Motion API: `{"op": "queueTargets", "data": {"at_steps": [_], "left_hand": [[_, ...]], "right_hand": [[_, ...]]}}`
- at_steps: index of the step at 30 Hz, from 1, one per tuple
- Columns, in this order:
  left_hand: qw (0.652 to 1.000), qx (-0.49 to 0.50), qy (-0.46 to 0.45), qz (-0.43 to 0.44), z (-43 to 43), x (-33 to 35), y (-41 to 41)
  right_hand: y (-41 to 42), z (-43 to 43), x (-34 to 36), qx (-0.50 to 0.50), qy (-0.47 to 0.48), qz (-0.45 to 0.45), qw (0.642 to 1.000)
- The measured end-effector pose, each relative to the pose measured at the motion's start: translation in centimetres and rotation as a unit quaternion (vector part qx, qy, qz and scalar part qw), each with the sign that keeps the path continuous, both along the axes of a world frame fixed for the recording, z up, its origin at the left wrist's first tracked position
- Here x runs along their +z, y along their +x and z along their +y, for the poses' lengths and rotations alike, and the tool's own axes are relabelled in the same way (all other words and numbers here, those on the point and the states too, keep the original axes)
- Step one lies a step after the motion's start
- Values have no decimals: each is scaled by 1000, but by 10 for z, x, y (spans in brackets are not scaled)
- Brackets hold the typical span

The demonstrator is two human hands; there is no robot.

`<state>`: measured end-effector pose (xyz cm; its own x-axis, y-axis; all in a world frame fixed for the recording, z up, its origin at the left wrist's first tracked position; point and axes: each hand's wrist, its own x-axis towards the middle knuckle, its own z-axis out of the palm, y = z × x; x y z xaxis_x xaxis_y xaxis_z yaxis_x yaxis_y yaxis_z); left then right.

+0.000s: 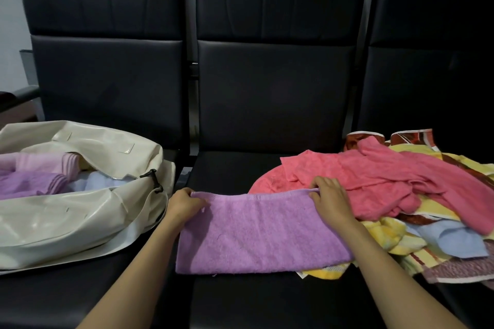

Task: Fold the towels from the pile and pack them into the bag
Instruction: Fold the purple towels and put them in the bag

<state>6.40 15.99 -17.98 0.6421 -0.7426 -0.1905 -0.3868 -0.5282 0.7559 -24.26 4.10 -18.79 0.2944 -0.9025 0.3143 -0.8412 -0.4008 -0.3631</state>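
Both far corners of the towel [256, 232] are pinched, one by the left hand [184, 201], one by the right hand [330, 195], so its edge lies taut, likely for a square fold.

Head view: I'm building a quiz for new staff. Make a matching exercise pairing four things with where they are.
1 bag
2 purple towel
3 pink towel
4 yellow towel

A on top of the pile
B on the left seat
C low in the pile, under others
D held by left hand and right hand

Pairs: 1-B, 2-D, 3-A, 4-C
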Motion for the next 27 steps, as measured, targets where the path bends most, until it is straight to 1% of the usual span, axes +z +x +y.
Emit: {"op": "queueTargets", "data": {"at_steps": [2,4,6,7,9,11,13,15,16,18,20,22,24,25,27], "left_hand": [[998,-17,-2,-55,0,6,0],[997,-16,-20,-76,-2,11,0],[998,-6,-51,-47,-3,15,0],[997,-5,-69,-29,-4,14,-1],[996,-24,-87,-10,-4,11,-7],[995,-43,-80,-28,-4,2,-13],[995,-42,-68,-52,-3,-5,-16],[995,-34,-57,-70,-4,-9,-15],[995,-35,-40,-86,-5,-8,-16],[989,-45,30,-136,-6,-7,-17],[974,-46,134,-177,-5,-6,-20],[957,-49,205,-199,-2,-6,-23],[946,-65,233,-214,0,-8,-21],[943,-74,235,-221,0,-9,-20],[949,-91,206,-219,-1,-10,-18]], "right_hand": [[-1,1,3,4,-2,-26,1000],[-3,2,10,21,4,-89,996],[-5,3,21,29,14,-157,987],[-7,3,26,25,13,-176,984],[-12,0,33,5,5,-181,983],[-19,-5,31,-21,3,-176,984],[-22,-9,23,-45,39,-139,989],[-22,-9,13,-63,76,-57,993],[-19,-7,11,-74,66,-14,995],[-11,-2,10,-75,-3,60,995],[2,5,9,-40,-66,93,993],[16,13,6,19,-88,109,990],[29,25,2,77,-43,125,988],[33,30,0,100,-1,138,985],[38,40,-3,133,86,160,974]]}}
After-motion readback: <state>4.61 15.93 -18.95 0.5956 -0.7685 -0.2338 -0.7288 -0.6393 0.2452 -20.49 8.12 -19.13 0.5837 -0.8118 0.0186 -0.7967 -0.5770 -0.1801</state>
